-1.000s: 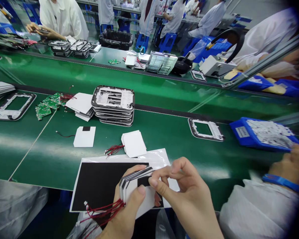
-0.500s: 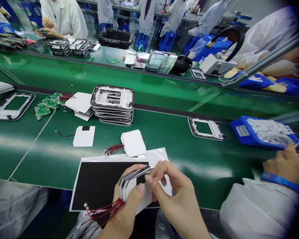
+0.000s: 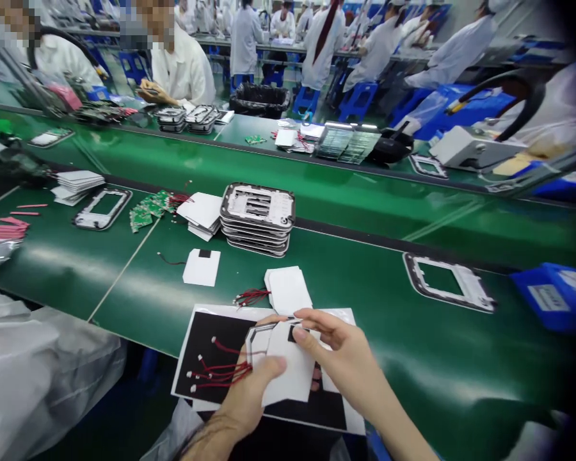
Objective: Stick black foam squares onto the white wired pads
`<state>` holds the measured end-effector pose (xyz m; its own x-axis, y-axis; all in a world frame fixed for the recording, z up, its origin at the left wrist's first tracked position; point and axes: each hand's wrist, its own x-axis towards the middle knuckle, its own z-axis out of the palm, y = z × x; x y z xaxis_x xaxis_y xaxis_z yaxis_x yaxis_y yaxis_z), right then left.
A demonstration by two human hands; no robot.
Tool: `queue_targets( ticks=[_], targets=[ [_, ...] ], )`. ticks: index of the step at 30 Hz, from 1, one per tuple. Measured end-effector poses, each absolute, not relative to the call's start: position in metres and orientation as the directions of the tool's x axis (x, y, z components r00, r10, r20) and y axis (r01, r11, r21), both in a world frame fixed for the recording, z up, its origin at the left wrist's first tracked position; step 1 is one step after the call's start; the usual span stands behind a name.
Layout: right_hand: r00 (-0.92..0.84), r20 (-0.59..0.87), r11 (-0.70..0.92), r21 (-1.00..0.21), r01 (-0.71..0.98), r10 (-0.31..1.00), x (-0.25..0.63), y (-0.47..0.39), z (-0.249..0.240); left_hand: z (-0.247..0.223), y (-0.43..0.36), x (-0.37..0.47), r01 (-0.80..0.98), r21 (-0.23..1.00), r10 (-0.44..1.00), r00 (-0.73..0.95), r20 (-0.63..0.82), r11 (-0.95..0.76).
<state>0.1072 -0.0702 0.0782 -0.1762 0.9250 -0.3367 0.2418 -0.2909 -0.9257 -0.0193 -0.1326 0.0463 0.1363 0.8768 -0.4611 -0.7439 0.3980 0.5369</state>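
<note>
White wired panels (image 3: 295, 378): we see them fanned between both hands, above the black-centred sheet (image 3: 201, 331).
Left hand (image 3: 250, 397): grasps the panels, thumb on top, seemingly to steady the fan.
Right hand (image 3: 338, 349): pinches the top panel at its black patch (image 3: 292, 337), apparently to control that edge.
Red wires (image 3: 230, 367): trail leftward over the sheet, which we judge leaves the right fingers unobstructed.
Loose panel stack (image 3: 290, 290): lies just beyond, probably within easy reach.
Black-and-white frames (image 3: 259, 214): stacked farther out, likely saving room on the green bench (image 3: 355, 269).
Blue bin (image 3: 567, 314): bears a pale label (image 3: 549, 298); we cannot read its print.
Brands: we make out none.
</note>
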Motion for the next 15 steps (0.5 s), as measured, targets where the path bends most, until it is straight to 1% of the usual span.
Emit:
queue_targets(
  ticks=[2, 4, 6, 8, 11, 15],
  targets=[
    [-0.228, -0.332, -0.241, -0.905, 0.351, 0.916, 0.104, -0.06, 0.077, 0.042, -0.13, -0.026, -0.775, 0.53, 0.867, 0.047, -0.495, 0.345],
    [-0.269, -0.291, -0.147, -0.88, 0.451, 0.918, 0.099, -0.047, 0.082, 0.043, -0.128, -0.036, -0.813, 0.512, 0.868, -0.016, -0.497, 0.278],
    [-0.301, -0.209, -0.041, -0.876, 0.481, 0.93, 0.09, -0.029, 0.092, 0.048, -0.128, -0.05, -0.835, 0.493, 0.872, -0.032, -0.489, 0.246],
    [-0.355, -0.157, 0.025, -0.889, 0.457, 0.922, 0.074, -0.007, 0.101, 0.056, -0.129, -0.067, -0.833, 0.498, 0.884, -0.024, -0.468, 0.241],
    [-0.449, -0.166, 0.055, -0.897, 0.439, 0.878, 0.032, 0.027, 0.101, 0.065, -0.135, -0.088, -0.818, 0.527, 0.889, -0.043, -0.456, 0.231],
    [-0.495, -0.219, 0.097, -0.839, 0.536, 0.84, -0.034, 0.061, 0.074, 0.063, -0.148, -0.101, -0.816, 0.511, 0.853, -0.046, -0.52, 0.268]
  ],
)
